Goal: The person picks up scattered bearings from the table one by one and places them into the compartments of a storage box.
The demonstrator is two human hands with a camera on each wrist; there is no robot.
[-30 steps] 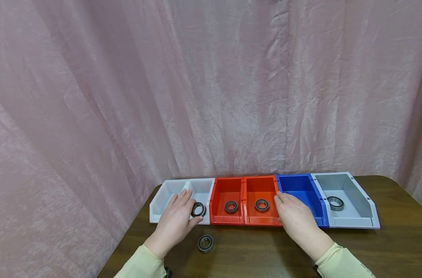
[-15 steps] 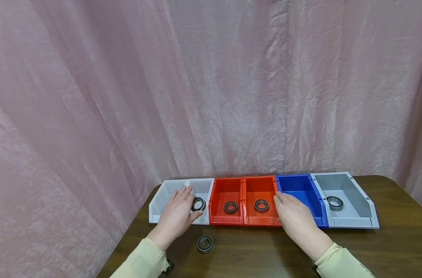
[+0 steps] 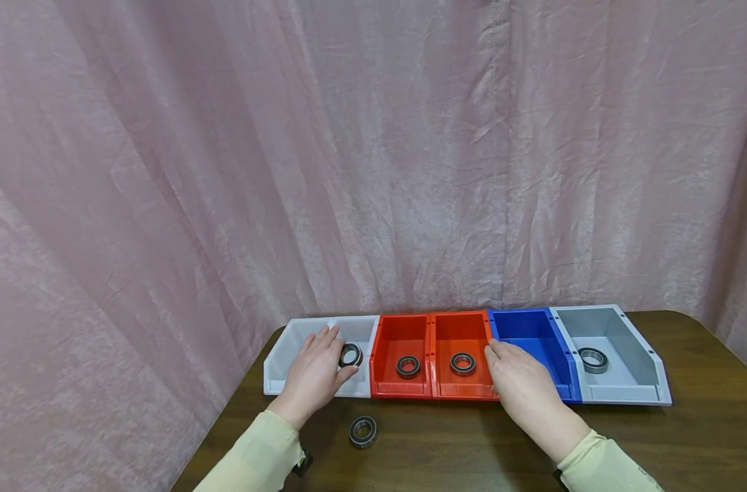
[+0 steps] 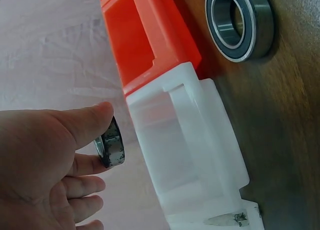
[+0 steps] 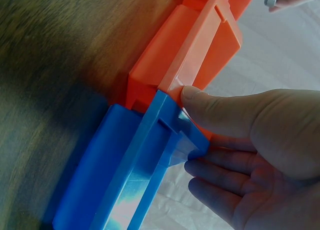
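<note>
Thumb and index finger of my left hand (image 3: pixel 311 372) pinch a ball bearing (image 4: pixel 114 146), a dark ring held over the right-hand white bin (image 3: pixel 365 342) in the head view. The other left fingers are bent loosely below it in the left wrist view. My right hand (image 3: pixel 527 386) grips the adjoining side walls of an orange-red bin (image 3: pixel 459 331) and the blue bin (image 5: pixel 130 170). Its thumb lies at the orange-red rim in the right wrist view, with the fingers on the blue side. A second bearing (image 4: pixel 261 27) lies on the table before the bins.
A red bin (image 3: pixel 404 331) and the orange-red bin each hold one bearing, as does the grey bin (image 3: pixel 634 393) at the right end. Another white bin (image 3: pixel 275 369) stands at the left end. All are in a row on the wooden table (image 3: pixel 435 444), with a pink curtain (image 3: pixel 410 171) behind.
My left hand has raised the bearing slightly away from the front of the white bin, and the bearing has tilted. My right hand stays at the bin walls.
</note>
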